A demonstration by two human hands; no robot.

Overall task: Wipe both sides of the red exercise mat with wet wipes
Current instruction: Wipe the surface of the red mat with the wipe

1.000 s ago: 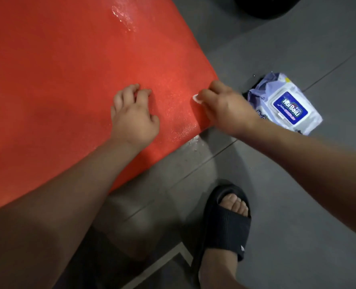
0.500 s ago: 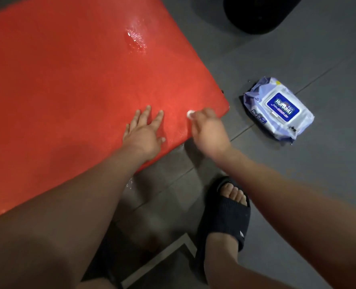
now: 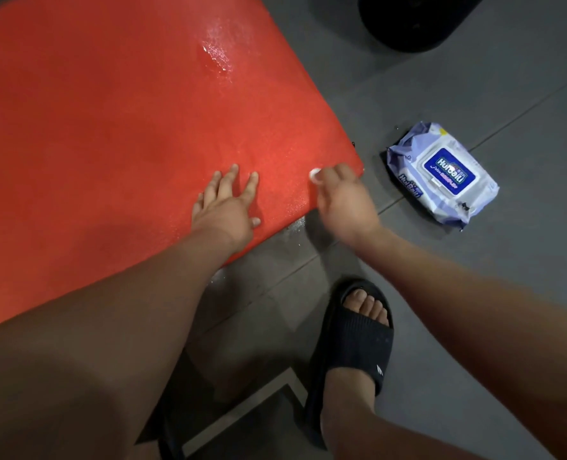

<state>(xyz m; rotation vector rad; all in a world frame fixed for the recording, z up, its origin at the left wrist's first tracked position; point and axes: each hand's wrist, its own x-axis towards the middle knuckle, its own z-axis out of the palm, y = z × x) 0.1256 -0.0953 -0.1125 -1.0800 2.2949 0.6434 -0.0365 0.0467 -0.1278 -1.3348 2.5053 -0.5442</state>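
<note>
The red exercise mat lies flat on the grey floor and fills the upper left, with a wet glistening patch near its far edge. My left hand rests flat on the mat near its near-right corner, fingers spread. My right hand is closed over a small balled white wet wipe, pressed on the mat's corner; only a bit of the wipe shows past the fingers. A pack of wet wipes, white and lilac with a blue label, lies on the floor right of the mat.
My foot in a black slide sandal stands on the grey floor tiles just below the mat's corner. A dark round object sits at the top right. Water drops glisten on the floor by the mat's edge.
My left hand went from curled to flat with spread fingers. My right hand with the wipe slid slightly along the mat's corner. The camera pulled back, showing more floor.
</note>
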